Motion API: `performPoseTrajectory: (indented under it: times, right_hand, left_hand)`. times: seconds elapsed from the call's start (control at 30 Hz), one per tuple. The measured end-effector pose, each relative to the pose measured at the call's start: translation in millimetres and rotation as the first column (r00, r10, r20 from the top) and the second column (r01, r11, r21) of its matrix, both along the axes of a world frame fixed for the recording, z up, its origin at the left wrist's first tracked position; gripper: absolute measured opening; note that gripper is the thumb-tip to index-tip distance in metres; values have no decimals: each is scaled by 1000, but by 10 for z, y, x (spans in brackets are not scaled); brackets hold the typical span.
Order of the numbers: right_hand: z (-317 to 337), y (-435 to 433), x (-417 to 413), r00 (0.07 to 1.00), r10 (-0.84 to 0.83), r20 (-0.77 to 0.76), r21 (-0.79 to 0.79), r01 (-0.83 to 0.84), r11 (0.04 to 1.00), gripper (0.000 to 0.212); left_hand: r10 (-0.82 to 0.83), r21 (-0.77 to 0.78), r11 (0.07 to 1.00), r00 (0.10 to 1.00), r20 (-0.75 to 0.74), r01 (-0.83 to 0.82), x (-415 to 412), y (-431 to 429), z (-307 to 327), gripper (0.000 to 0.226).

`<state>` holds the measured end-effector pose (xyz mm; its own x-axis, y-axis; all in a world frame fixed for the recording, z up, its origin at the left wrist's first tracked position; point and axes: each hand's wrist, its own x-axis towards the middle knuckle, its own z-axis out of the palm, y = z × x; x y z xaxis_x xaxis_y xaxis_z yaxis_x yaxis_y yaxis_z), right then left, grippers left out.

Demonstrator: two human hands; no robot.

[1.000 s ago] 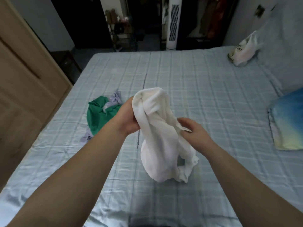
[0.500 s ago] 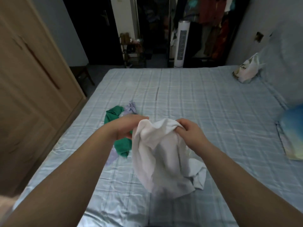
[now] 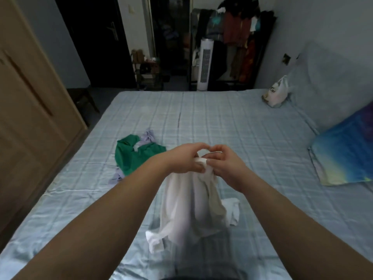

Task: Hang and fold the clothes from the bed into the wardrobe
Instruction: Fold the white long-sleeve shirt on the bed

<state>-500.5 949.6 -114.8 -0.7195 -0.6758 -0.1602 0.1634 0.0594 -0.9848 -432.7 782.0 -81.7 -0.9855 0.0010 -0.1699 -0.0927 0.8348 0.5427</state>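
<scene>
Hanging from both hands over the bed [image 3: 242,128], a white garment [image 3: 187,209] is held up by its top edge, with its lower end bunched on the sheet near the front edge. The left hand [image 3: 186,159] & right hand [image 3: 226,166] are set close together, fingers [image 3: 218,148] curled and pinched on the cloth; which part of the garment is gripped can't be told. A green garment [image 3: 131,156] & a lilac garment [image 3: 148,136] are seen crumpled on the bed, just left of the hands. The wooden doors at left, prob. the wardrobe [image 3: 30,102], appear closed. Progress is judged early: nothing is shown folded or hung yet, and approx. three items are left to be dealt with, the white one first.
</scene>
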Motion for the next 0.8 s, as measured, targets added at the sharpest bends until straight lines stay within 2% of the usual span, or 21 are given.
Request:
performPoseTrajectory:
  times: [0.07, 0.1, 0.2, 0.3, 0.4, 0.47, 0.57, 0.7, 0.8]
  right_hand:
    - [-73, 167, 56, 995, -101, -22, -32, 100, 994, 47]
    - [-120, 262, 82, 990, -126, -65, -23, 125, 992, 48]
    - [-307, 553, 194, 970, -114, -216, 104, 139, 985, 41]
    - [-536, 765, 316, 949, -59, -309, 258, 143, 955, 49]
    - [-622, 803, 433, 929, 8, -369, 382, 144, 913, 58]
    - [-594, 752, 478, 913, 13, -408, 413, 172, 894, 48]
    - [-449, 691, 437, 839, -83, -537, 403, 342, 849, 8]
    - [-159, 848, 129, 764, -198, -614, 293, 453, 842, 16]
    - [235, 1077, -61, 661, -252, -707, 190, 521, 832, 22]
  left_hand:
    - [-32, -125, 992, 999, -22, 29, -16, 43, -32, 18]
    - [-26, -116, 993, 999, -42, 21, -8, 58, -46, 14]
    - [-8, 17, 1000, 985, -172, 11, 43, 88, 16, 8]
    - [72, 179, 984, 942, -326, -14, 136, 94, 266, 5]
    - [130, 211, 977, 894, -429, -41, 249, 118, 601, 10]
    - [139, 207, 977, 873, -468, -45, 310, 122, 803, 13]
    - [156, 184, 980, 847, -508, -70, 411, 40, 1030, 13]
    - [256, 127, 966, 785, -564, -224, 612, -216, 1192, 11]
    - [350, 63, 922, 753, -556, -382, 758, -387, 1278, 12]
